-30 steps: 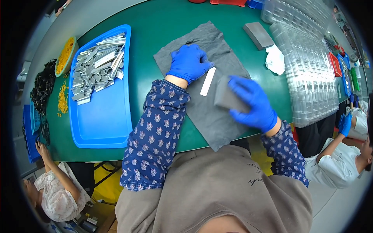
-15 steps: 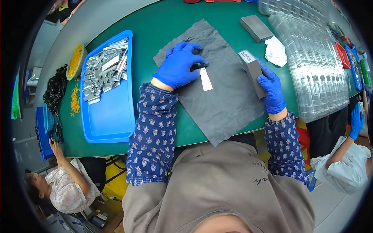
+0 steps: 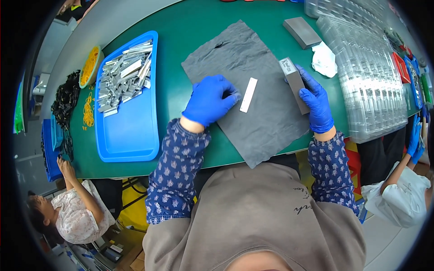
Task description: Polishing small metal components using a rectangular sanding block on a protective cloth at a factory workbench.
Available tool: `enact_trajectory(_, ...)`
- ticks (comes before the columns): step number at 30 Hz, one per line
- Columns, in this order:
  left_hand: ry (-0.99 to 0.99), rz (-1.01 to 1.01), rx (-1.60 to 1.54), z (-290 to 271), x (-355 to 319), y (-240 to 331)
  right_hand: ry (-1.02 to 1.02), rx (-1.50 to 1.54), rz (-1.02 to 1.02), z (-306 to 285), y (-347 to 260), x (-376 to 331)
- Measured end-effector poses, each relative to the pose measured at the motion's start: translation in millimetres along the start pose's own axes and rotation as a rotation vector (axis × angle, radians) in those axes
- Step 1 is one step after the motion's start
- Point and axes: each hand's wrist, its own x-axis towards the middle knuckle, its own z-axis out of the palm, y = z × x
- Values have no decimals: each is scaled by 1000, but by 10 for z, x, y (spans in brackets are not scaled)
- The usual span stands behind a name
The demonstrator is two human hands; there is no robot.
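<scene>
On the dark grey cloth (image 3: 266, 131) lies a narrow flat silvery metal strip (image 3: 249, 95), slanted, with small holes near its ends. My left hand (image 3: 209, 100), in a blue glove, hovers or rests just left of the strip. Its fingers are bent, thumb and forefinger apart, with nothing visible between them. My right hand (image 3: 318, 106), also gloved in blue, grips a grey rectangular block (image 3: 296, 86) with a white label on its end. That block stands tilted over the cloth's right edge, its far side hidden.
A blue tray (image 3: 128, 144) at left holds a heap of metal strips (image 3: 124, 74). Beyond it sit a bowl of yellow rubber bands (image 3: 90, 65) and black cords (image 3: 68, 97). At right are another grey block (image 3: 302, 32), crumpled white tissue (image 3: 324, 60) and stacked clear plastic trays (image 3: 373, 90). People sit on both sides.
My left hand has drawn back toward me, off the metal strip. The strip has turned and now slants the other way, a little further right. My right hand keeps its hold on the block.
</scene>
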Motion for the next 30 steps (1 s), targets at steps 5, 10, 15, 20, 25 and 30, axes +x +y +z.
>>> enact_trajectory(5, 90, 115, 50, 177, -3, -10, -100, -202, -76, 22, -17, 5)
enact_trajectory(10, 94, 37, 67, 229, -15, -33, -228, -831, -471, 162, -185, 130)
enact_trajectory(15, 111, 46, 61, 235, -28, -17, -268, -1247, -473, 338, -221, 244)
enact_trajectory(20, 130, 41, 52, 264, -30, -37, -303, -1372, -402, 536, -338, 82)
enact_trajectory(25, 107, 24, 69, 245, -50, -11, -381, -1365, -468, 468, -332, 218)
enact_trajectory(30, 115, 29, 61, 262, -48, -13, -334, -1411, -429, 549, -341, 33)
